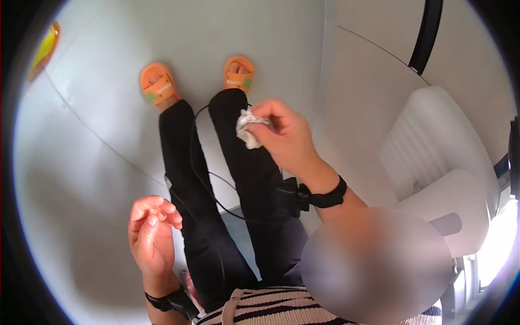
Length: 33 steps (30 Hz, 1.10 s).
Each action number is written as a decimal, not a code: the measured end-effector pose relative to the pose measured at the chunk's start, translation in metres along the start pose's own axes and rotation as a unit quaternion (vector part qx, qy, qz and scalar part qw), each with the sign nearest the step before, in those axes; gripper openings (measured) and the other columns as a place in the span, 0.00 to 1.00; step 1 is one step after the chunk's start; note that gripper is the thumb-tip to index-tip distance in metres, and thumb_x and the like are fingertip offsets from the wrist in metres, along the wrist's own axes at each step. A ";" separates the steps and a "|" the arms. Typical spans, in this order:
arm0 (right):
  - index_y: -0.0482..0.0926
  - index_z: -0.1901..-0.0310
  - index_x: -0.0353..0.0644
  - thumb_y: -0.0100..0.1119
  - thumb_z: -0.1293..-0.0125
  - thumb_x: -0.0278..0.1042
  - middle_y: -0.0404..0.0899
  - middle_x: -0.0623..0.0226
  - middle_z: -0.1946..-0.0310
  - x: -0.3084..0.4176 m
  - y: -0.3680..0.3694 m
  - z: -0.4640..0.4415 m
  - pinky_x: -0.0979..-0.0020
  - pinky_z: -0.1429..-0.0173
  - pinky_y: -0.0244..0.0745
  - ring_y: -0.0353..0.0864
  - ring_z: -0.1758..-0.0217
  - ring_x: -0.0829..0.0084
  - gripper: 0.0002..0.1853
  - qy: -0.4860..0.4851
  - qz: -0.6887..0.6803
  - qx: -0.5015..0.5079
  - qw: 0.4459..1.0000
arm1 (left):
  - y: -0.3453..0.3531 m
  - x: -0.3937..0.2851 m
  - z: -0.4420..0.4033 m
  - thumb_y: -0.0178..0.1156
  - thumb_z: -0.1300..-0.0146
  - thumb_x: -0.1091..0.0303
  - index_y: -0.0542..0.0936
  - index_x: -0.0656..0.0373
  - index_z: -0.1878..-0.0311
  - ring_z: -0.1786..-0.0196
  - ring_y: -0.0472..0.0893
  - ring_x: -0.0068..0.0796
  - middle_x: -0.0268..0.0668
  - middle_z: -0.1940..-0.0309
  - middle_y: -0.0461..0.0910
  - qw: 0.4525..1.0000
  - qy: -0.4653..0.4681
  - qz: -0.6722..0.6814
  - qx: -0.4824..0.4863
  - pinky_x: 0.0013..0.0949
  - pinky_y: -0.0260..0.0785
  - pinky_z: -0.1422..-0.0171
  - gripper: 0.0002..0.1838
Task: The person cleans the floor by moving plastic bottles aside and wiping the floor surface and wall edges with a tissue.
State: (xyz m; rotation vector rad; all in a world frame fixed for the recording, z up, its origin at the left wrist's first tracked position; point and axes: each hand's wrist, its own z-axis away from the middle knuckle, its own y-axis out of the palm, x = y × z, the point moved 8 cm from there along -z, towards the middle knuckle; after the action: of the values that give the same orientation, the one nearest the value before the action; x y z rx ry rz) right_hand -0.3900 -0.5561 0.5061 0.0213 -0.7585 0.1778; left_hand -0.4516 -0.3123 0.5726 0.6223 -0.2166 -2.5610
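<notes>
My right hand (287, 135) pinches a crumpled white tissue (251, 129) between thumb and fingers, above my black-trousered leg (230, 116). On that wrist is a black strap (329, 196) with a small black device. My left hand (153, 235) is raised beside the other leg, its fingers loosely bent and apart from the thumb, and I see nothing in it. Its wrist also wears a black strap (172, 303). A thin black cable (194, 146) loops across my legs.
Orange slippers (157, 86) are on my feet, on a pale grey floor (97, 119). A white ribbed chair (433, 151) stands to the right, below a black bar (426, 38). At the upper left edge is a yellow-orange object (46, 49). A blurred patch hides part of my right arm.
</notes>
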 end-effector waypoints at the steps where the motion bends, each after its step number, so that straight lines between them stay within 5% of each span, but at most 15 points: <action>1: 0.71 0.67 0.38 0.57 0.42 0.22 0.74 0.72 0.74 -0.008 -0.013 0.005 0.80 0.68 0.69 0.72 0.72 0.85 0.04 0.037 0.023 -0.031 0.999 | -0.001 0.010 -0.008 0.48 0.38 0.70 0.73 0.63 0.55 0.67 0.74 0.27 0.38 0.66 0.76 1.000 -0.021 0.015 0.006 0.27 0.66 0.63 0.11; 12: 0.72 0.67 0.39 0.59 0.44 0.25 0.76 0.69 0.72 -0.049 -0.074 0.041 0.77 0.65 0.69 0.75 0.71 0.78 0.05 0.205 0.242 -0.054 0.947 | -0.002 0.107 -0.058 0.49 0.36 0.68 0.73 0.63 0.53 0.65 0.77 0.25 0.38 0.64 0.78 0.982 -0.120 0.140 0.038 0.26 0.67 0.60 0.12; 14: 0.72 0.66 0.41 0.59 0.46 0.27 0.77 0.63 0.70 -0.020 -0.072 0.031 0.71 0.65 0.71 0.77 0.71 0.67 0.07 0.168 0.507 0.028 0.845 | 0.030 0.111 -0.061 0.48 0.36 0.69 0.72 0.63 0.51 0.63 0.77 0.26 0.37 0.63 0.78 0.968 -0.138 0.181 0.105 0.27 0.69 0.57 0.12; 15: 0.72 0.66 0.41 0.59 0.46 0.27 0.77 0.63 0.70 -0.006 -0.074 0.025 0.71 0.65 0.71 0.77 0.71 0.67 0.07 0.164 0.510 0.032 0.844 | 0.051 0.114 -0.063 0.48 0.35 0.69 0.72 0.64 0.50 0.60 0.77 0.26 0.38 0.61 0.77 0.953 -0.167 0.202 0.150 0.29 0.69 0.55 0.13; 17: 0.72 0.65 0.42 0.60 0.46 0.30 0.76 0.60 0.68 0.029 -0.079 0.009 0.66 0.64 0.72 0.77 0.69 0.59 0.08 0.150 0.637 0.054 0.754 | 0.104 0.125 -0.060 0.49 0.35 0.68 0.69 0.64 0.46 0.55 0.77 0.29 0.40 0.55 0.76 0.903 -0.222 0.283 0.237 0.31 0.70 0.51 0.15; 20: 0.73 0.63 0.43 0.58 0.45 0.32 0.77 0.60 0.68 0.087 -0.098 -0.020 0.65 0.64 0.71 0.77 0.70 0.59 0.09 0.183 0.703 0.041 0.686 | 0.194 0.151 -0.032 0.52 0.35 0.65 0.65 0.65 0.42 0.44 0.72 0.33 0.42 0.45 0.69 0.790 -0.318 0.421 0.311 0.37 0.68 0.42 0.21; 24: 0.73 0.62 0.42 0.57 0.44 0.33 0.77 0.59 0.71 0.140 -0.108 -0.052 0.68 0.64 0.69 0.75 0.70 0.62 0.09 0.256 0.742 0.062 0.616 | 0.269 0.206 0.016 0.54 0.36 0.65 0.54 0.68 0.36 0.35 0.61 0.38 0.44 0.38 0.57 0.745 -0.413 0.416 0.318 0.42 0.62 0.35 0.31; 28: 0.72 0.63 0.41 0.56 0.43 0.30 0.76 0.60 0.73 0.136 -0.148 -0.050 0.68 0.65 0.68 0.74 0.71 0.66 0.07 0.240 0.731 0.100 0.631 | 0.327 0.264 0.042 0.57 0.39 0.65 0.50 0.68 0.35 0.32 0.56 0.41 0.44 0.37 0.53 0.728 -0.369 0.460 0.350 0.45 0.63 0.35 0.35; 30: 0.72 0.63 0.41 0.54 0.42 0.28 0.75 0.59 0.74 0.136 -0.172 -0.048 0.68 0.65 0.68 0.73 0.72 0.66 0.06 0.221 0.650 0.059 0.724 | 0.321 0.250 0.052 0.59 0.40 0.64 0.49 0.68 0.35 0.30 0.48 0.44 0.46 0.36 0.51 0.687 -0.534 0.414 0.268 0.47 0.63 0.35 0.37; 33: 0.71 0.63 0.40 0.52 0.41 0.25 0.75 0.58 0.75 0.135 -0.184 -0.039 0.68 0.64 0.68 0.74 0.71 0.62 0.05 0.253 0.678 0.069 0.687 | 0.336 0.248 0.054 0.59 0.40 0.61 0.51 0.70 0.36 0.29 0.45 0.46 0.48 0.36 0.50 0.667 -0.524 0.430 0.308 0.47 0.62 0.35 0.37</action>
State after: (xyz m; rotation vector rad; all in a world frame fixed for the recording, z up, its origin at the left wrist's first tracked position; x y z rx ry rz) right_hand -0.2365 -0.7129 0.5785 -0.4544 -0.0484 1.6111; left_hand -0.5262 -0.7249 0.6119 -0.7350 -1.4043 -1.5178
